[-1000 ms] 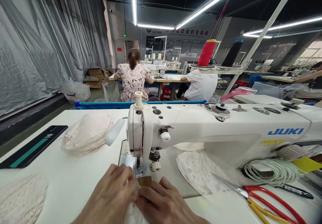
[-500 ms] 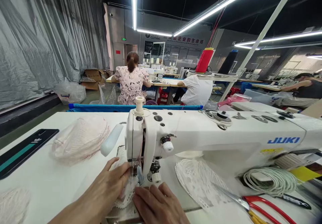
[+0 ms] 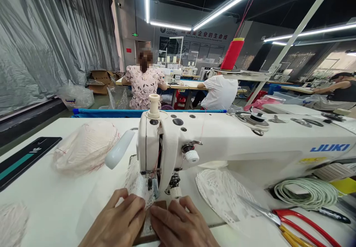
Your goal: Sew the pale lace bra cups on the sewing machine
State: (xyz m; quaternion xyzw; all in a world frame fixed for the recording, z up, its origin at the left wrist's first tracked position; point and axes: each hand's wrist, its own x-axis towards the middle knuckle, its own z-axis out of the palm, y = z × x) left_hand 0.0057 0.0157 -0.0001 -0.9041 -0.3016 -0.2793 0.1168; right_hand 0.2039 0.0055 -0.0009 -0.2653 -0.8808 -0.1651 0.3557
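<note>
A silver-grey curtain (image 3: 55,36) hangs down the workshop's side wall, beyond and to the left of the JUKI sewing machine (image 3: 236,136), which is the landmark here. The white table (image 3: 52,206) spreads out beneath the machine and to its left. Beyond the machine sit a person in a floral blouse (image 3: 144,84) and a person in a white top (image 3: 221,91), and a red thread cone (image 3: 233,54) stands above its arm. A pale fabric stack (image 3: 87,147) lies left of the machine head; under the arm, right of the needle, rests a rounded lace panel (image 3: 219,191), with the scissors (image 3: 279,217) partly over it. Both hands are on the near side of the needle, just apart, backs up and fingers curled inward. The left hand (image 3: 119,217) is at the near end of the white lace piece (image 3: 136,178), which lies under the machine head. The right hand (image 3: 180,221) bends beside a small brown piece (image 3: 161,204). Whether either hand pinches the lace cannot be told, as the fingertips are hidden.
</note>
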